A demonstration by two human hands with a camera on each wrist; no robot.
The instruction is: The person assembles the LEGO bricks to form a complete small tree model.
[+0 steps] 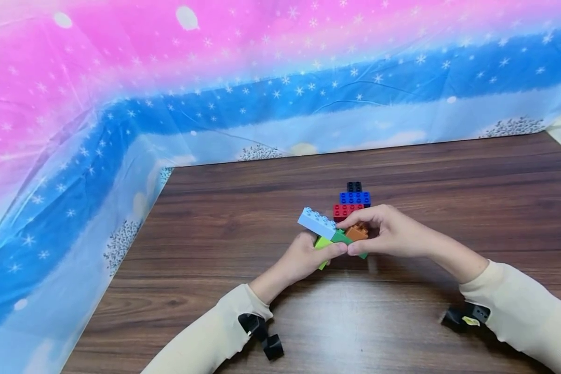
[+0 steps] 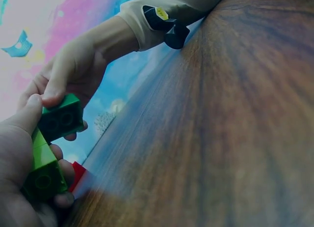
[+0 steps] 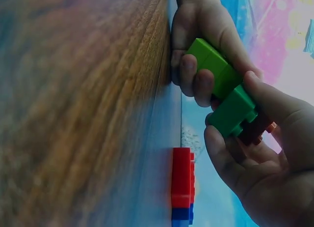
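Over the table, both hands hold a cluster of toy building bricks. My left hand (image 1: 304,256) grips a lime green brick (image 3: 211,67), and a light blue brick (image 1: 314,224) lies across the top of the cluster. Thumb and fingers of my right hand (image 1: 395,232) pinch a green brick (image 3: 229,115) that meets the lime one at its end. An orange brick (image 1: 357,232) sits against the green brick's studded side, between the right thumb and fingers. The fingers partly hide how the bricks join.
Just beyond the hands, a red brick (image 1: 347,210), a blue brick (image 1: 355,198) and a black brick (image 1: 354,186) are lined up on the wooden table (image 1: 243,208). A patterned pink and blue cloth (image 1: 262,98) hangs along the table's far and left edges.
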